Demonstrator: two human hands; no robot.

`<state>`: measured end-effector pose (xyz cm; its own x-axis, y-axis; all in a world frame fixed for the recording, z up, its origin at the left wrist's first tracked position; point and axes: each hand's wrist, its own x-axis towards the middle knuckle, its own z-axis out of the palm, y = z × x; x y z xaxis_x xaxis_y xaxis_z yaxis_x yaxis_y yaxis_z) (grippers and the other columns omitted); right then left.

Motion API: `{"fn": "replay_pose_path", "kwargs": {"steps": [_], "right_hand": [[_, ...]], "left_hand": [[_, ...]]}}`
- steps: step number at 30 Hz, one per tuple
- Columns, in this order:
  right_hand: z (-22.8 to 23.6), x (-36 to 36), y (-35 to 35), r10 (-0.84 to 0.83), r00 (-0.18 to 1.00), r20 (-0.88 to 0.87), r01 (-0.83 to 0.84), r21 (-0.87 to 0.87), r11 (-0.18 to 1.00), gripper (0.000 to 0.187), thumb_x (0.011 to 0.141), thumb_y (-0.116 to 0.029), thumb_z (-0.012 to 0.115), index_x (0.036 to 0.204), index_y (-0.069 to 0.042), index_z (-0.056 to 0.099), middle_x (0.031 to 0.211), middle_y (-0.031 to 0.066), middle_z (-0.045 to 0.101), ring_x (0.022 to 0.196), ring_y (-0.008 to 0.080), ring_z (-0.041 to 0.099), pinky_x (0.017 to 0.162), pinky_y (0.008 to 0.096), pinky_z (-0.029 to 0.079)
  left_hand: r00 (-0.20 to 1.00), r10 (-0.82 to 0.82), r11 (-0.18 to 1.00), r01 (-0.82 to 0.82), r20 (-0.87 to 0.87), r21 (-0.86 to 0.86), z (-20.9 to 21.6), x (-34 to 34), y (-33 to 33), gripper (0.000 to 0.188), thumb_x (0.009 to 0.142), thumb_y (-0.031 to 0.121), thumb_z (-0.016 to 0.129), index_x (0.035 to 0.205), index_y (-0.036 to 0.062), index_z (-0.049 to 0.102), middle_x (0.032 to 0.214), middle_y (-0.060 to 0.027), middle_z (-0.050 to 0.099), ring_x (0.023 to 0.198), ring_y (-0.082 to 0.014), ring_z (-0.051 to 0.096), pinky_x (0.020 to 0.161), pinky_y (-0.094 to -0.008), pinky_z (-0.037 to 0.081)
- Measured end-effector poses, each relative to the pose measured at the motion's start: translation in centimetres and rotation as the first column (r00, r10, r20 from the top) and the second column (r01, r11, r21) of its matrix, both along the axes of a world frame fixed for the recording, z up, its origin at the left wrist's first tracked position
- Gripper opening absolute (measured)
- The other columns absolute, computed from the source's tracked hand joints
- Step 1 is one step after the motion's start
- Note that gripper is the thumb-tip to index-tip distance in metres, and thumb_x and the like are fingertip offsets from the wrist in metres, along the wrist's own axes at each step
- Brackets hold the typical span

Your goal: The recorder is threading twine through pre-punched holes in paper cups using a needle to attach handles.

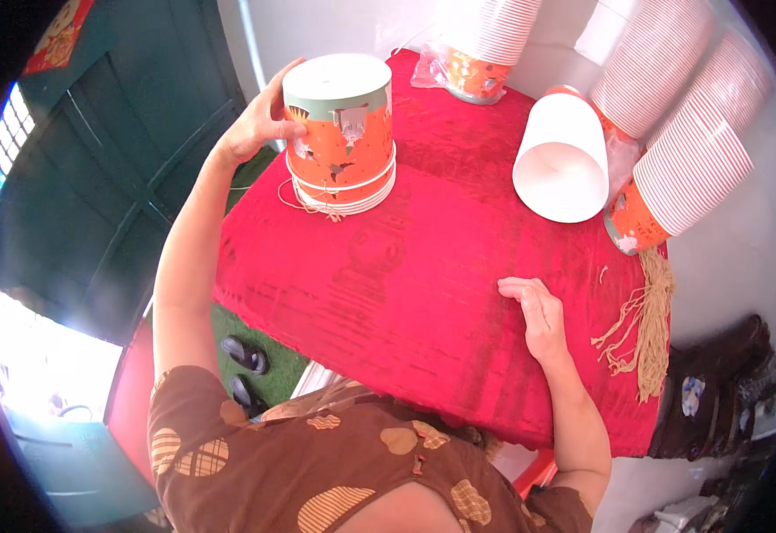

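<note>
My left hand [259,120] was up at the far left corner of the counter [423,293], which was covered in a red cloth. Its grip was wrapped around the side of a short stack of upside-down paper cups [341,133], orange with a green band and a white base on top; my fingers curled against the stack's left wall, thumb toward me. The stack stood upright on the cloth, with loose beige string [312,200] looped around its lower rims and trailing onto the cloth.

My right hand [534,311] lay flat on the cloth near the right edge, palm down, fingers loosely extended, its grip slack and holding nothing. Just beside it, to the right, a bundle of beige strings [650,324] hung over the counter's edge.

Farther off, a single white cup [561,160] lay on its side with its open mouth turned toward me. Behind and beside it, long stacks of nested cups [690,133] leaned in from the right, and another stack [486,44] in a clear wrapper rested at the far edge. A pair of dark sandals [246,369] sat on green matting below the counter.
</note>
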<state>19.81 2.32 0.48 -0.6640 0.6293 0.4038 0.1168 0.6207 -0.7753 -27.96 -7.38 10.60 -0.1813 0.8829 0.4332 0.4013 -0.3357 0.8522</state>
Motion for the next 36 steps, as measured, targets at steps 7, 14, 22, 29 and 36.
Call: {"fn": "replay_pose_path", "kwargs": {"steps": [7,14,22,29,36], "right_hand": [[0.3,0.0,-0.1,-0.012,1.000,0.023,0.013,-0.020,1.000,0.039,0.100,-0.020,0.040,0.094,0.005,0.070,0.104,0.0168,0.070,0.097,0.0285,0.063,0.090,0.0376,0.046],[0.5,0.0,-0.3,0.000,0.999,0.035,0.000,-0.020,1.000,0.041,0.101,-0.023,0.040,0.094,0.005,0.069,0.104,0.0168,0.069,0.098,0.0284,0.063,0.090,0.0379,0.046],[0.3,0.1,0.0,0.011,0.999,0.033,-0.011,0.002,1.000,0.042,0.102,-0.023,0.039,0.094,0.005,0.069,0.104,0.0172,0.069,0.098,0.0293,0.063,0.090,0.0380,0.046],[0.1,0.2,0.1,0.021,0.999,0.033,-0.022,0.011,1.000,0.040,0.102,-0.022,0.040,0.094,0.005,0.069,0.105,0.0170,0.069,0.099,0.0294,0.063,0.090,0.0384,0.046],[0.2,0.3,0.1,0.031,0.999,0.033,-0.031,0.002,1.000,0.039,0.102,-0.022,0.041,0.094,0.005,0.069,0.105,0.0169,0.069,0.099,0.0292,0.062,0.091,0.0385,0.046]], "left_hand": [[1.000,-0.016,0.998,0.018,0.025,-0.063,0.1,0.2,-0.3,0.114,0.061,0.022,0.085,0.153,0.0041,0.019,0.149,-0.0172,0.036,0.140,-0.0278,0.033,0.119,-0.0403,0.021],[0.999,0.028,0.999,-0.027,-0.026,0.023,-0.6,-1.2,-0.5,0.130,0.056,0.043,0.092,0.153,0.0057,0.013,0.151,-0.0228,0.032,0.141,-0.0333,0.030,0.118,-0.0455,0.021],[0.894,0.360,0.932,-0.328,-0.268,0.156,-0.1,2.7,0.2,0.132,0.057,0.046,0.091,0.152,0.0039,0.012,0.142,-0.0272,0.040,0.134,-0.0362,0.041,0.114,-0.0466,0.030],[0.914,0.330,0.944,-0.313,-0.235,0.107,0.6,3.2,0.3,0.120,0.063,0.035,0.090,0.151,0.0025,0.016,0.137,-0.0247,0.046,0.130,-0.0350,0.045,0.113,-0.0445,0.033],[0.931,0.297,0.954,-0.279,-0.212,0.113,1.3,1.8,0.4,0.120,0.063,0.041,0.088,0.151,0.0031,0.016,0.139,-0.0241,0.043,0.133,-0.0349,0.042,0.114,-0.0477,0.029]]}}
